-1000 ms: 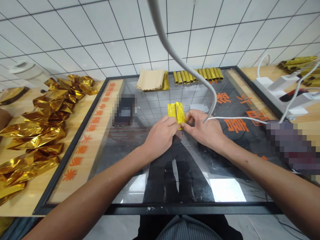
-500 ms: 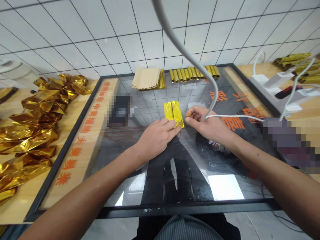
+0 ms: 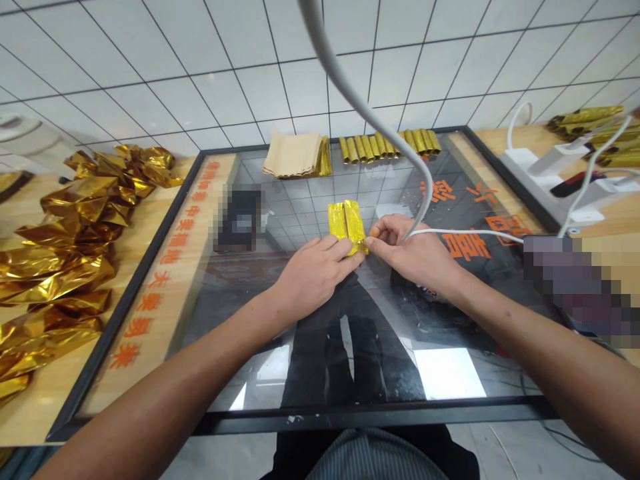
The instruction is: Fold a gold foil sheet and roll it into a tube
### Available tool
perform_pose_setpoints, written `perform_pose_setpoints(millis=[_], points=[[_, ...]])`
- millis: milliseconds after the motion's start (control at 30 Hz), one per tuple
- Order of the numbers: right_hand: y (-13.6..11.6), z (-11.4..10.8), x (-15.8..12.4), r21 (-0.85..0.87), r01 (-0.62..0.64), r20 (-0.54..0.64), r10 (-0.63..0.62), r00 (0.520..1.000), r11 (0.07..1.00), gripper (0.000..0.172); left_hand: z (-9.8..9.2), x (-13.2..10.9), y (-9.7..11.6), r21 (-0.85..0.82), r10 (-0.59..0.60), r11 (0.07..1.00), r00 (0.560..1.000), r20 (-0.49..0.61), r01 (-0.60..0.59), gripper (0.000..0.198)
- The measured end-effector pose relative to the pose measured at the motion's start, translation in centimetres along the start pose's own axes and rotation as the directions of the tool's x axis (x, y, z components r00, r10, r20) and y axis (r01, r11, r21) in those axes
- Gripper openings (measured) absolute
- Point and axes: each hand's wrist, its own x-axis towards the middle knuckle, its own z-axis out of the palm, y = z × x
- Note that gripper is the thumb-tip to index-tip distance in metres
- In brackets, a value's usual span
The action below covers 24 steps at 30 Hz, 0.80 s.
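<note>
A folded piece of gold foil paper (image 3: 355, 222) lies on the glass tabletop, its two long strips side by side with a narrow gap between them. My left hand (image 3: 315, 273) holds the near end down, fingertips over the lower strips and thumb along the near edge. From the other side, my right hand (image 3: 405, 243) pinches the lower right corner between thumb and forefinger, its other fingers curled. The fingers of both hands partly hide the near end of the foil.
Behind stand a stack of tan paper sheets (image 3: 291, 155) and a row of rolled gold tubes (image 3: 380, 147). Crumpled gold foil pieces (image 3: 75, 253) fill the left side. A white cable (image 3: 360, 100) hangs in front. Right are a power strip (image 3: 530, 167) and a blurred phone (image 3: 575, 280).
My right hand has moved slightly left, from beside the gold foil paper onto its lower right corner. My left hand stays in place on the foil.
</note>
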Motion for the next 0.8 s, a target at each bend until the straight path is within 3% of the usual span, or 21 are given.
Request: perform_pose_setpoints(millis=[200,367,800], points=[[-0.1,0.1,0.3,-0.078,-0.009,-0.003,0.009,1.000,0.997,0.019,0.0,0.0,0.0,0.034,0.012,0.999,0.999,-0.034,-0.011,0.039],[0.6,-0.6,0.2,0.001,0.003,0.075,-0.003,0.997,1.000,0.026,0.0,0.1,0.0,0.062,0.022,0.998,0.999,-0.038,-0.019,0.036],[0.8,-1.0,0.0,0.023,0.008,0.089,-0.010,0.996,1.000,0.018,0.4,0.0,-0.3,0.029,0.067,0.997,0.997,-0.037,-0.066,0.039]])
